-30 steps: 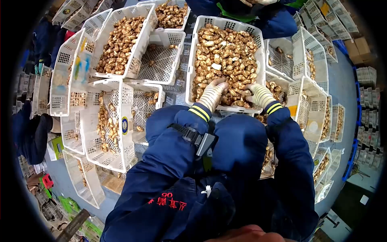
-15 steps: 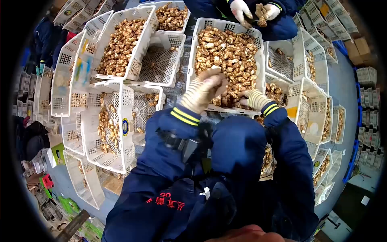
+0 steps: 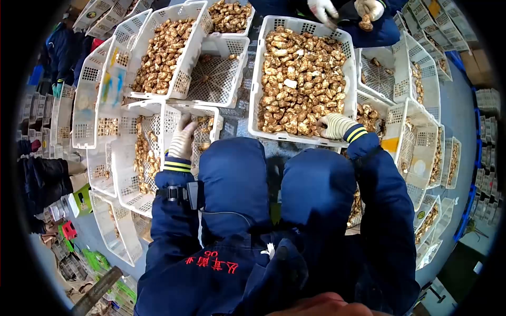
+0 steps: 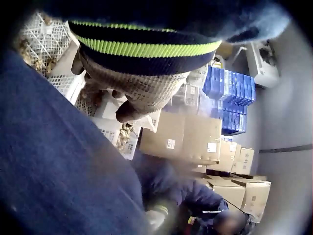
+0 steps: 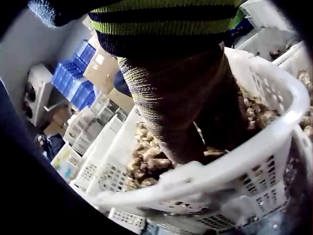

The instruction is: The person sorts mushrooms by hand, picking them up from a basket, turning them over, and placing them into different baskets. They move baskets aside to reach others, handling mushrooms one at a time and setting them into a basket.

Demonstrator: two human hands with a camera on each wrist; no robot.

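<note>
A large white plastic basket (image 3: 254, 113) full of brown-and-white mushrooms (image 3: 303, 79) stands in front of the knees. My right hand (image 3: 338, 127), in a striped knit glove, reaches over its near right corner onto the mushrooms. In the right wrist view that hand points down into the basket, its fingertips dark and partly hidden. My left hand (image 3: 183, 141), gloved alike, is over the side between two left baskets. The left wrist view shows its thumb (image 4: 128, 111) and fingers (image 4: 90, 84) apart, with no mushroom visible between them.
Beside my left hand, a tilted white basket (image 3: 126, 181) and a smaller one (image 3: 215, 118) hold scattered mushrooms. A full basket (image 3: 182, 79) is farther back. Across the large basket, another person's gloved hand (image 3: 369, 9) holds a mushroom. More baskets (image 3: 414, 134) line the right.
My left hand has lifted out of the large basket and swung left to the side baskets. My right hand stays at the basket's near right corner. The other person's hands have come into view.
</note>
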